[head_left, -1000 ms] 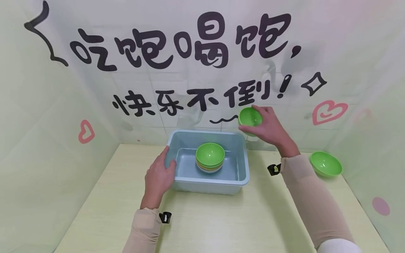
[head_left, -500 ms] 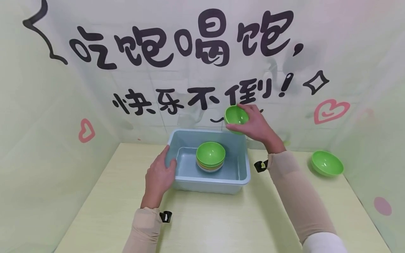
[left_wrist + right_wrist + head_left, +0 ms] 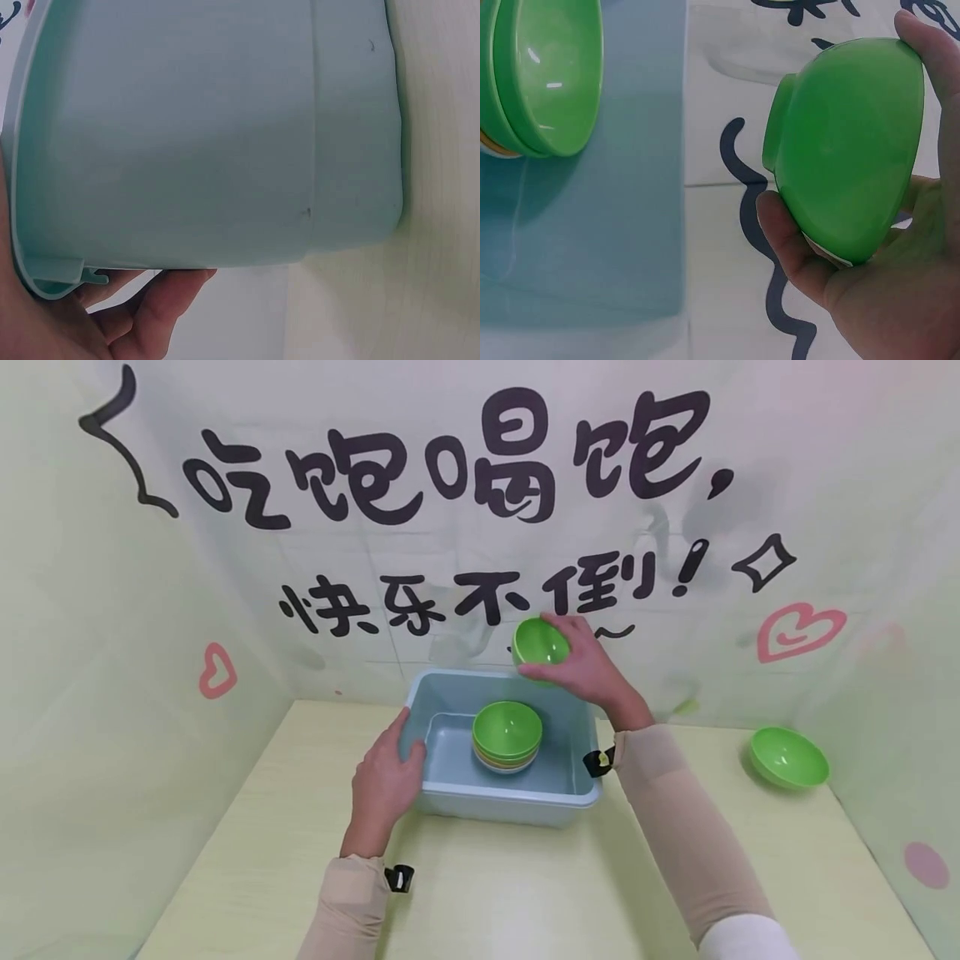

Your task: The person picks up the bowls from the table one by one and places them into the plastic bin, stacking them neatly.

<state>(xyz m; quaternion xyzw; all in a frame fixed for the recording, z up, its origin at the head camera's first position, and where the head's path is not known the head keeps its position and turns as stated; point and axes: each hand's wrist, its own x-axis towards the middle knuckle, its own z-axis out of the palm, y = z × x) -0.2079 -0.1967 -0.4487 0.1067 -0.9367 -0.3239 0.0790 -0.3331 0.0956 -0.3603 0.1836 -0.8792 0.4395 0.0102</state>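
In the head view my right hand [image 3: 581, 664] grips a small green bowl [image 3: 542, 643], held tilted above the back rim of a light blue plastic basin [image 3: 510, 795]. The right wrist view shows the underside of this green bowl [image 3: 847, 142], with fingers and thumb around it. A stack of bowls [image 3: 507, 731] stands inside the basin, green on top with yellowish and white edges below. My left hand [image 3: 386, 777] grips the basin's left rim. In the left wrist view, fingers of the left hand [image 3: 150, 311] press against the basin's wall [image 3: 187, 150].
Another green bowl [image 3: 789, 758] sits on the pale wooden table [image 3: 495, 893] at the far right, near the side wall. Behind the basin rises a white backdrop [image 3: 480, 552] with black lettering, and light panels flank both sides.
My right hand has carried the green bowl leftward, from beyond the basin's right back corner to above its back rim. The left hand keeps its grip on the basin.
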